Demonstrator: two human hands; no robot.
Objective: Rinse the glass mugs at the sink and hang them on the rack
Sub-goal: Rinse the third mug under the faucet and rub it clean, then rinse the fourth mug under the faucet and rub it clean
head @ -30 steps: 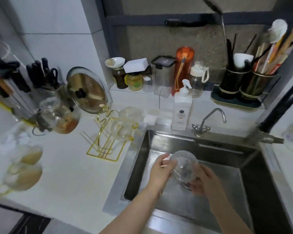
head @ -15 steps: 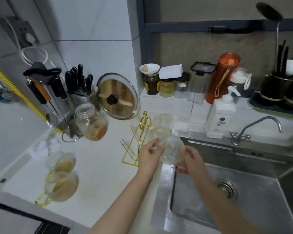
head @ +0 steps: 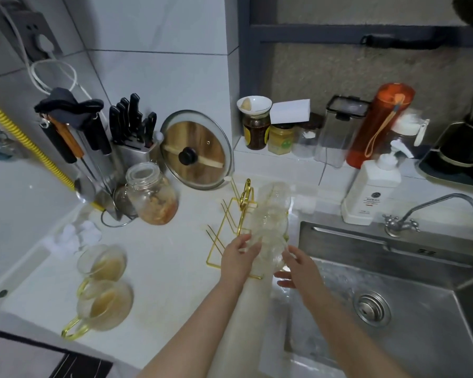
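- Left hand (head: 239, 256) at frame centre, fingers curled onto the left side of a clear glass mug (head: 271, 251); thumb and fingertips grip its wall.
- Right hand (head: 298, 266) just at 3 o'clock of that mug, fingers loose and slightly apart, fingertips beside the glass; contact not certain.
- Held mug sits at the near end of the gold wire rack (head: 238, 222), over the counter edge beside the sink (head: 421, 282).
- Two more clear mugs (head: 275, 203) on the rack, at 12 o'clock of the held one, blurred.
- Two dirty mugs (head: 104, 285) with gold handles and brownish residue stand on the counter at 9 o'clock, well apart from the rack.
- Glass jar (head: 153, 195), pot lid (head: 195, 150) and knife block (head: 133, 132) at 11 o'clock.
- Soap dispenser (head: 372, 186) and tap (head: 432, 214) at 2 o'clock, behind the sink.
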